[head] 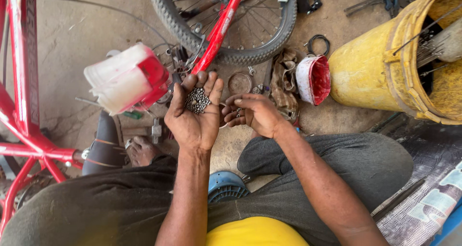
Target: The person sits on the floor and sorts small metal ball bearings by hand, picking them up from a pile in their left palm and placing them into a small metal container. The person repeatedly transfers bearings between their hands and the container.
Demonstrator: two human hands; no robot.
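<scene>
My left hand (195,113) is held palm up over the ground with a small heap of steel bearing balls (197,100) resting on its fingers. Just to its right, my right hand (255,113) is curled, its fingertips pinching a few of the small balls (237,112) close to the left palm. Both forearms reach out from my lap, where I sit with knees apart in dark trousers.
A red bicycle frame (24,82) stands at left and a bicycle wheel (231,29) with a red fork lies ahead. A red-and-white plastic container (126,77), a red-lined tub (314,80), a rag, and a yellow drum (385,63) of spokes surround the hands.
</scene>
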